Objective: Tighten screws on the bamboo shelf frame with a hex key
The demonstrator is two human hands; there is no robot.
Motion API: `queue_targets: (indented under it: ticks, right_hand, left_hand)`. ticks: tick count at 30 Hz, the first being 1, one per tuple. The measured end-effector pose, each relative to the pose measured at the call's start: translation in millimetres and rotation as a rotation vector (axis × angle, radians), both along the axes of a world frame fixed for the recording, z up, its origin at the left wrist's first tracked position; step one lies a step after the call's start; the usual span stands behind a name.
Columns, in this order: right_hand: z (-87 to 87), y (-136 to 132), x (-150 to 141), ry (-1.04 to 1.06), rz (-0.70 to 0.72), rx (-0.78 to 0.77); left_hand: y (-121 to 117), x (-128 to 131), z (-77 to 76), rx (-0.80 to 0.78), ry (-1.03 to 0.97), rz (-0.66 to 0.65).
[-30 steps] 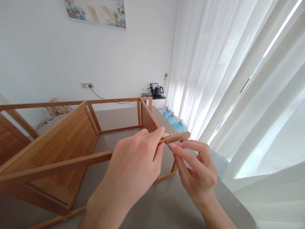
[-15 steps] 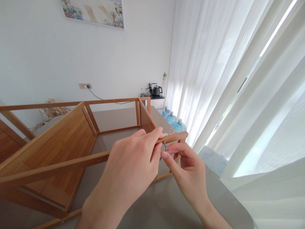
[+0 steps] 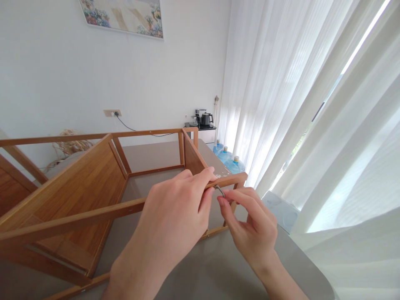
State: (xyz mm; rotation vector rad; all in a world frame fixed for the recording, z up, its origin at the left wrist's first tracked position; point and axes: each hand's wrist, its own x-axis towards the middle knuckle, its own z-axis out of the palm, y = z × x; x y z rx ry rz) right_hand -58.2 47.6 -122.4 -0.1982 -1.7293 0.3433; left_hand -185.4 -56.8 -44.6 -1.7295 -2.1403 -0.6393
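Note:
A bamboo furniture frame [image 3: 68, 187] lies on its side on a grey tabletop [image 3: 200, 271], with slim rails and a wooden panel. My left hand [image 3: 171, 216] is wrapped around a bamboo rail [image 3: 229, 180] near its right end, and its fingers hide part of the joint. A small metal hex key [image 3: 219, 191] sticks out of the rail's underside. My right hand [image 3: 253, 225] is just below the rail, with thumb and forefinger pinching the key's free end. The screw head is hidden.
Bamboo rails extend left and back across the tabletop. White curtains [image 3: 296, 96] hang at the right, and several blue-capped water bottles [image 3: 233, 165] stand beyond the table. Past them, a black kettle [image 3: 206, 120] sits on a small cabinet.
The hex key has swung around and now points right. My right hand has moved up and back to its end, pinching it again. My left hand stays on the rail.

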Motion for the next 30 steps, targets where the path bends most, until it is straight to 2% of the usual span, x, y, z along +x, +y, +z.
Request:
queue_targets:
  ticks: [4, 7, 21, 30]
  right_hand:
    - [-0.3, 12.7, 4.5, -0.011, -0.111, 0.124]
    - [-0.6, 15.8, 6.9, 0.004, -0.135, 0.176]
    - [2.8, 15.6, 8.3, -0.014, -0.167, 0.252]
    - [-1.5, 19.1, 10.0, -0.025, -0.243, 0.307]
  left_hand:
    - [-0.4, 0.2, 0.3, -0.003, 0.0, -0.01]
    - [-0.3, 0.1, 0.3, -0.009, -0.006, -0.012]
    - [0.8, 0.1, 1.9, -0.004, -0.001, -0.015]
    - [0.5, 0.6, 1.5, 0.004, -0.004, -0.012]
